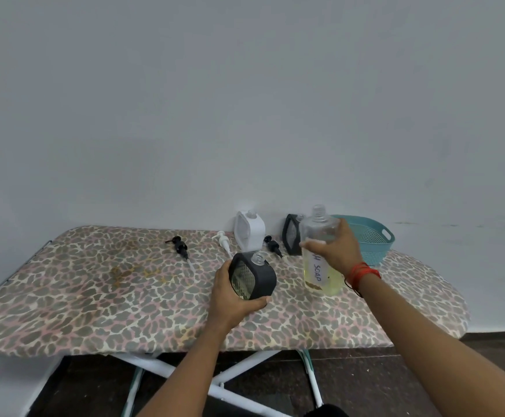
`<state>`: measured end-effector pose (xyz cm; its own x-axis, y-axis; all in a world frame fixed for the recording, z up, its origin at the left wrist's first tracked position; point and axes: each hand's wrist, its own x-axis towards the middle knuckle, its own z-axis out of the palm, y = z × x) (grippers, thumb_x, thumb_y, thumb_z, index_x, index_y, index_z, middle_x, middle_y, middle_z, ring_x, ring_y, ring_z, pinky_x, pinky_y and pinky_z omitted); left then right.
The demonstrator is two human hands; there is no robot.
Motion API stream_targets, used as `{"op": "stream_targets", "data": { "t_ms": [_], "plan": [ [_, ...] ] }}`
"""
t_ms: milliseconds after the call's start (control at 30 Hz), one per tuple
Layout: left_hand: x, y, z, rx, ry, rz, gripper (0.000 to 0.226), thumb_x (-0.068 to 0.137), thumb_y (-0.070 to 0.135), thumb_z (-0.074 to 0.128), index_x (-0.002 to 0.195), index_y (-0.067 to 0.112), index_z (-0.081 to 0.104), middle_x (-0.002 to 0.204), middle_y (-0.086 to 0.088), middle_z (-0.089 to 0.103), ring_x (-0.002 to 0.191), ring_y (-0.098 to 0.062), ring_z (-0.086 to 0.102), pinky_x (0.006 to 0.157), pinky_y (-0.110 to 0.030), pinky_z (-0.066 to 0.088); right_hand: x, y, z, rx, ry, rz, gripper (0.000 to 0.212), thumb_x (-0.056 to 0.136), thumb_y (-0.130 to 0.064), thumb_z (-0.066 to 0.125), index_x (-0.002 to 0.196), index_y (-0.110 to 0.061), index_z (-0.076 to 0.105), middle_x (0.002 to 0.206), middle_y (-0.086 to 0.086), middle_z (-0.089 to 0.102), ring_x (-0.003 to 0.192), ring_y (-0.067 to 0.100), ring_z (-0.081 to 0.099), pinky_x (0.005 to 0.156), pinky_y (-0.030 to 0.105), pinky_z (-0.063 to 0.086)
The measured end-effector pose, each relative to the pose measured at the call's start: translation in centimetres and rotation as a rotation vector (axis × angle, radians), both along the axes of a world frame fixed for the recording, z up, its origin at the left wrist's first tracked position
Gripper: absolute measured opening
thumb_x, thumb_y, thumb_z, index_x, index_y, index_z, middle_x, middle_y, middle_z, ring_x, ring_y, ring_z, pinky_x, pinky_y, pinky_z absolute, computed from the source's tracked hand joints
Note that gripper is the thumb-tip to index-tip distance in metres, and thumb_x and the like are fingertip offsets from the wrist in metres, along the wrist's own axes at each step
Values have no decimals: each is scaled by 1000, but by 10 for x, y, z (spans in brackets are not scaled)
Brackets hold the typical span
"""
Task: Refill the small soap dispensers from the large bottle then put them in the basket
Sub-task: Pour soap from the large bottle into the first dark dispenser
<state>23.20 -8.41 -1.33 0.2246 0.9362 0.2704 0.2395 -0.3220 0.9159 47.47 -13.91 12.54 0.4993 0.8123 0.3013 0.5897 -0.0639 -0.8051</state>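
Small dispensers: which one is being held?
The black dispenser in the left hand; the white dispenser and second black dispenser stand farther back.

Basket [373,246] sits behind large bottle [320,233], nearest dispenser [255,281] left of it.

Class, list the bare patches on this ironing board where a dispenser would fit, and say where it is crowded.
Bare: the left end of the ironing board, beyond the left black pump; the near strip in front of the left hand; the right end, nearer than the basket. Crowded: the back edge from white pump to basket.
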Motion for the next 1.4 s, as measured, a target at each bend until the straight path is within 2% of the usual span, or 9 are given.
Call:
{"op": "stream_targets", "data": {
  "t_ms": [67, 267, 500, 700, 867, 1000, 1133, 1300, 1400],
  "plan": [
    [0, 0, 1, -2, 8, 14, 119, 47, 52, 97, 146, 22, 41, 136, 6, 47, 126, -15, 50, 107, -40, 48, 2, -13, -11, 84, 140, -69, 67, 65, -31, 93, 115, -22, 50, 104, -12, 61, 86, 1, 62, 63, 18, 45],
    [2, -3, 2, -24, 32, 50, 120, 48, 41, 102, 145, 18, 35, 137, 1, 47, 126, -18, 52, 105, -35, 48, -9, -29, -59, 269, 321, -199, 66, 64, -35, 92, 113, -29, 47, 118, -2, 63, 106, 18, 65, 83, 34, 55],
    [6, -10, 8, -37, 115, 105, 127, 48, 45, 100, 147, 15, 27, 141, -3, 40, 131, -22, 47, 111, -39, 45, -12, -26, -78, 312, 327, -270, 72, 61, -51, 89, 116, -37, 45, 114, -7, 64, 101, 14, 66, 87, 44, 58],
    [18, -35, 17, -40, 258, 323, 139, 44, 61, 96, 152, 11, 24, 149, -10, 41, 139, -30, 39, 117, -46, 37, -12, -27, -79, 294, 296, -258, 69, 62, -53, 85, 112, -34, 42, 112, -1, 63, 100, 20, 65, 87, 47, 57],
    [4, -26, 15, -152, 195, 185, 144, 36, 59, 99, 154, 20, 26, 151, 0, 45, 140, -23, 44, 116, -48, 41, -10, -30, -80, 286, 287, -245, 68, 64, -49, 86, 112, -31, 41, 113, 1, 62, 100, 21, 65, 86, 45, 57],
    [-14, -14, 26, -275, 136, -73, 133, 50, 20, 104, 157, 25, 27, 139, 12, 50, 133, -15, 49, 113, -40, 44, -10, -31, -80, 281, 276, -238, 68, 66, -46, 86, 114, -28, 41, 113, 2, 62, 99, 22, 64, 85, 43, 57],
    [-10, -28, 22, -313, 28, -18, 111, 63, 5, 96, 155, 20, 36, 141, -3, 60, 132, -24, 56, 108, -41, 49, -10, -31, -78, 267, 266, -243, 70, 67, -45, 86, 117, -27, 40, 119, 6, 60, 102, 24, 62, 86, 40, 55],
    [28, -72, 23, -24, 50, 307, 83, 73, 34, 91, 145, 23, 51, 128, 1, 68, 113, -17, 66, 97, -38, 55, -10, -31, -78, 269, 266, -234, 71, 67, -46, 86, 117, -28, 39, 122, 6, 58, 103, 25, 61, 86, 40, 55],
    [46, -76, 34, -34, 78, 436, 80, 77, 41, 86, 145, 18, 51, 129, -3, 68, 113, -23, 66, 96, -42, 55, -9, -32, -79, 272, 270, -230, 75, 65, -50, 86, 119, -29, 38, 124, 6, 58, 106, 25, 61, 89, 41, 56]
  ]
}}
